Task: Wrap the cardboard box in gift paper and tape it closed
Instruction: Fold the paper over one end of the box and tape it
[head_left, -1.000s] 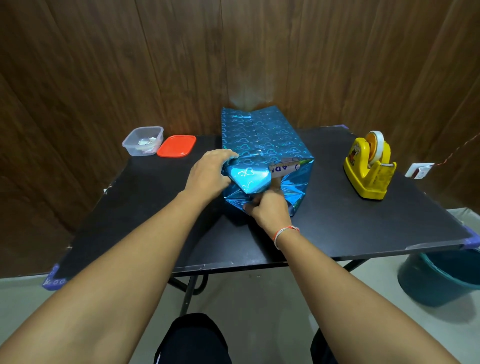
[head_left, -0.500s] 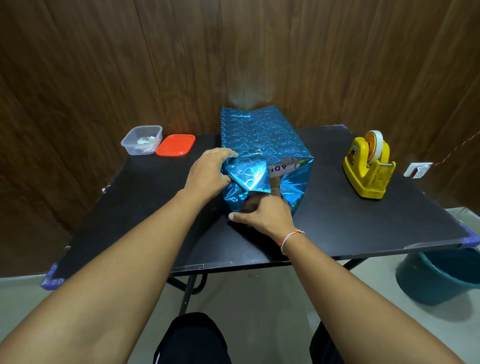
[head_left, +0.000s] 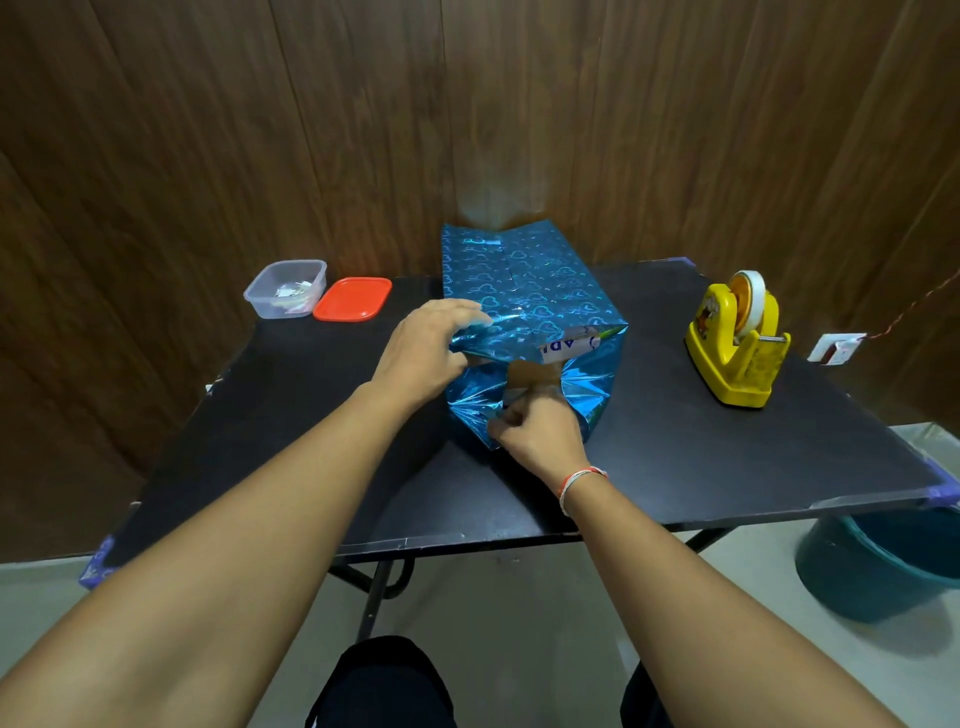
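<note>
The cardboard box, wrapped in shiny blue gift paper with a heart pattern, lies lengthwise in the middle of the black table. Its near end is open, and bare cardboard shows between the crumpled paper flaps. My left hand rests on the near top left corner, fingers laid flat on the paper's edge. My right hand is at the bottom of the near end, fingers curled, pinching the lower paper flap. A yellow tape dispenser with a tape roll stands to the right of the box.
A clear plastic tub and its red lid sit at the table's back left. A small white card lies at the right edge. A teal bucket stands on the floor at the right. Wooden walls close in behind.
The folded left flap at the near end has opened, baring the cardboard. My left hand shifted up to the top corner. My right hand dropped and curled onto the lower flap.
</note>
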